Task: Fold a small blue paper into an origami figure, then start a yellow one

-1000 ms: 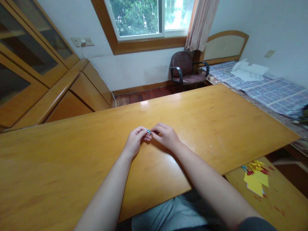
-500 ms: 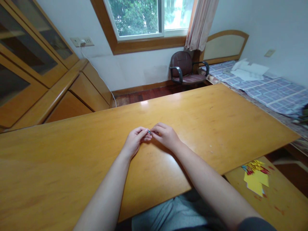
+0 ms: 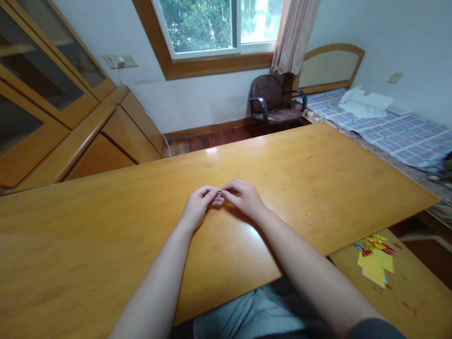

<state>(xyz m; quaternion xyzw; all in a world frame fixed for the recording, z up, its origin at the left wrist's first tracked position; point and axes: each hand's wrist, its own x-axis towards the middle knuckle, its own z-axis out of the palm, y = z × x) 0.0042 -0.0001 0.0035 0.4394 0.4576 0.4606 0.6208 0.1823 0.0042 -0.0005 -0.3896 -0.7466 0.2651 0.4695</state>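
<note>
Head: left hand (image 3: 199, 207), right hand (image 3: 246, 198) pinch item (image 3: 219, 192) inside tabletop (image 3: 88, 235) edges.

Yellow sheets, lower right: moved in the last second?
No. The yellow sheets lie in the same place against the near edge of the wooden table.

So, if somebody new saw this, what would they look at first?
Probably the left hand and right hand, meeting around a tiny bluish thing above the big shiny table, right in the middle. Next, maybe the bright yellow pieces on the lower surface at the bottom right, then the sunny window at the top.
</note>
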